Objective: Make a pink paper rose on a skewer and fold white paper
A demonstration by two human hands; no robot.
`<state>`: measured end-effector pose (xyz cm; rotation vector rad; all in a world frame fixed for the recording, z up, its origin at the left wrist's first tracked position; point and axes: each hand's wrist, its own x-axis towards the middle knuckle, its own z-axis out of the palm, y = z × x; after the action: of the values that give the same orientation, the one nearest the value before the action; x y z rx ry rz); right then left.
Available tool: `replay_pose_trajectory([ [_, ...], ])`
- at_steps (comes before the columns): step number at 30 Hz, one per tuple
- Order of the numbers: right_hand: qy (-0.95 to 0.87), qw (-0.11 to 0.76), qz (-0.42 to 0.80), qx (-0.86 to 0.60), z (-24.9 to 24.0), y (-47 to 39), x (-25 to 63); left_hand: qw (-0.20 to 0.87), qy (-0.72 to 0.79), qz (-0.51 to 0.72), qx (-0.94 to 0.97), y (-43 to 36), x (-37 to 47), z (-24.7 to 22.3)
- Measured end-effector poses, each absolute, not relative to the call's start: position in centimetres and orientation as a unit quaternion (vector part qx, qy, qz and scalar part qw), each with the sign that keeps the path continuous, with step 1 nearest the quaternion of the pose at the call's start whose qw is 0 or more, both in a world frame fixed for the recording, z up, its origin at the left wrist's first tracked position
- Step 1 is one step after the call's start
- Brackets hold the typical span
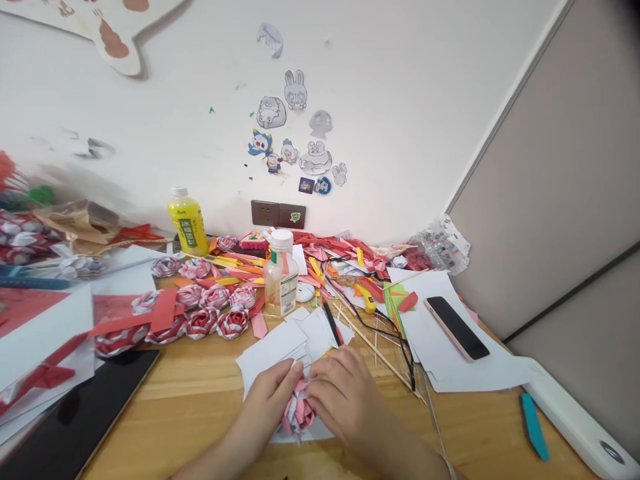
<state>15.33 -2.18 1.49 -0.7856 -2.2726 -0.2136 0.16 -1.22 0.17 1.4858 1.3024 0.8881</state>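
Note:
A pink and white paper rose (299,412) is held between both hands, over white paper sheets (273,350) near the front middle of the table. My left hand (267,400) grips the rose from the left, its thumb and fingers pressed together at the upper edge. From the right, my right hand (345,393) has bent fingers closed on the rose's upper right side. Part of the flower is hidden behind the fingers. Just beyond the right hand lies a dark pen (331,323) on the paper.
Finished roses (201,323) lie left of a clear bottle (281,277). Behind are a yellow bottle (189,223) and coloured strips. A yellow glue gun (367,297) with cable, thin sticks and a phone (457,328) lie right. A black tablet (85,407) is at front left.

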Motion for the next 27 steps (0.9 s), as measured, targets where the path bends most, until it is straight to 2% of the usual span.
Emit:
replay_pose_trajectory([
  [6, -0.898, 0.333, -0.095, -0.272, 1.0, -2.4, 15.1, 0.482, 0.521, 0.374, 0.597, -1.1, 0.1, 0.0],
  [14, -0.886, 0.369, -0.092, -0.265, 1.9, -2.6, 15.5, 0.506, 0.512, 0.385, 0.578, -1.2, 0.1, 0.7],
  [22, -0.894, 0.345, 0.026, -0.284, 2.1, -2.6, 15.7, 0.520, 0.515, 0.414, 0.541, -1.3, 0.3, 0.6],
  [27, -0.878, 0.372, 0.026, -0.299, 1.9, -2.5, 16.0, 0.532, 0.507, 0.411, 0.538, -1.2, 0.1, 0.4],
])
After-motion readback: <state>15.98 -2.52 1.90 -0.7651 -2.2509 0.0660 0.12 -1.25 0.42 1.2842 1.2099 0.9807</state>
